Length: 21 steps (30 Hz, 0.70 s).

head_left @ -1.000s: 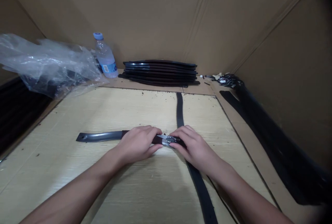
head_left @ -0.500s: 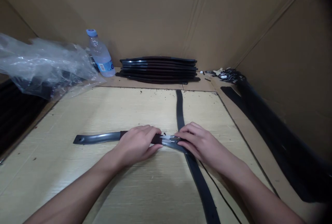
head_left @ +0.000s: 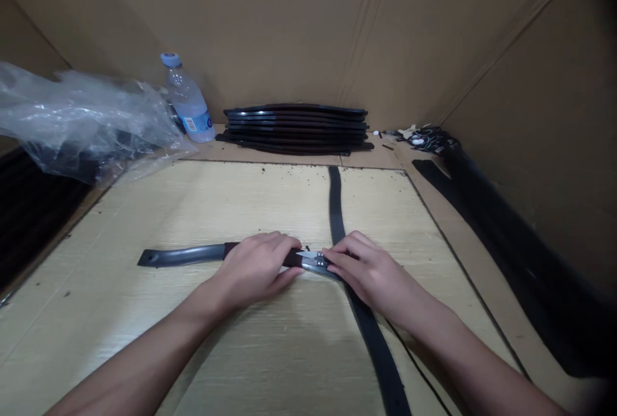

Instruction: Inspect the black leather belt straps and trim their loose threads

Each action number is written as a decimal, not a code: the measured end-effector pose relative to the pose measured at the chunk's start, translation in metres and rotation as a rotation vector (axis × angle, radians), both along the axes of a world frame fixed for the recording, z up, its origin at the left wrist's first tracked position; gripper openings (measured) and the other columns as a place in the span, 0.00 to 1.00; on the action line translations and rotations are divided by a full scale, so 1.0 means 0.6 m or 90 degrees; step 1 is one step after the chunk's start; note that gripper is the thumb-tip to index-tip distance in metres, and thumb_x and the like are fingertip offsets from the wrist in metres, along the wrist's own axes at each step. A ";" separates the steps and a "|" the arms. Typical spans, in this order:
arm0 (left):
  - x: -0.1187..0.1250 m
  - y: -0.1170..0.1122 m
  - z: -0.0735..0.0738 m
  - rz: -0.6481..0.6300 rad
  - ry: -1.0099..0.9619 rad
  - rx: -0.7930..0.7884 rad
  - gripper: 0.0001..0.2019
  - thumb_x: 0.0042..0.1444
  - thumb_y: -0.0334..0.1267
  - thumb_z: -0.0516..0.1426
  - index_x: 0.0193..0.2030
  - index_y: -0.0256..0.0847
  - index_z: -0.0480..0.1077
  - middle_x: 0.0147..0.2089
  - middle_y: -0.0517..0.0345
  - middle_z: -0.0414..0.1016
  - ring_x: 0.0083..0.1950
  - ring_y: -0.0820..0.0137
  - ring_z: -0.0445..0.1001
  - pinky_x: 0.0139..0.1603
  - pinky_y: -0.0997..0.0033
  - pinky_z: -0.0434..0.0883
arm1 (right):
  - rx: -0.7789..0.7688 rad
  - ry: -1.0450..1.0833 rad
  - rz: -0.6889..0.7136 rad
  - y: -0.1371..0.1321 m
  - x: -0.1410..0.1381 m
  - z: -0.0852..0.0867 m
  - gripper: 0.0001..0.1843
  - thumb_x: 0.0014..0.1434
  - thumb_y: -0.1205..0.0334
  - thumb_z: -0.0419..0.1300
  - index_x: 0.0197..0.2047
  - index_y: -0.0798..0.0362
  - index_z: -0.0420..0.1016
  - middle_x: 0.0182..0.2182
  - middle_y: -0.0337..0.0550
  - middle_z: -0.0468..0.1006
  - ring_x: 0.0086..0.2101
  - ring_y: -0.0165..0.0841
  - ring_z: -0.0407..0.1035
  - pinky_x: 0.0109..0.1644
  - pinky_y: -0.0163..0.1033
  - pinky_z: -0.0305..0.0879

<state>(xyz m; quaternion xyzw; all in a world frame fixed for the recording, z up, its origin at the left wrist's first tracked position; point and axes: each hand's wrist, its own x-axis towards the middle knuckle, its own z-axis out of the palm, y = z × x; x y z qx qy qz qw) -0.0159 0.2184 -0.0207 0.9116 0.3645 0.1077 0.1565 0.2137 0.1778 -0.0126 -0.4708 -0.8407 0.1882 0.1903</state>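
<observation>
At frame centre, left hand (head_left: 258,265) grasps sleeved strip (head_left: 193,254); right hand (head_left: 371,269), drawn slightly rightward, pinches snips (head_left: 319,258), exposing blades (head_left: 309,254) at sleeve (head_left: 294,259).

My left forearm (head_left: 159,344) is bare and smooth, broad near the lower edge of the view and tapering to a slim left wrist (head_left: 218,294). My right forearm (head_left: 475,345) is bare as well, with the same taper toward the right wrist (head_left: 423,308). My left hand (head_left: 258,266) is bare, with a smooth, gently rounded back, slim fingers (head_left: 288,244) and a slender thumb (head_left: 285,280). My right hand (head_left: 373,273) is bare too, similarly slim in build, with softly rounded knuckles. My fingernails are too small to make out.
</observation>
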 end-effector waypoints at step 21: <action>0.004 -0.001 -0.002 -0.023 0.006 0.006 0.15 0.59 0.46 0.50 0.46 0.39 0.65 0.41 0.53 0.73 0.43 0.63 0.71 0.42 0.63 0.67 | 0.012 -0.035 0.025 -0.001 0.006 0.007 0.14 0.63 0.66 0.51 0.50 0.50 0.71 0.39 0.47 0.71 0.40 0.37 0.66 0.42 0.42 0.67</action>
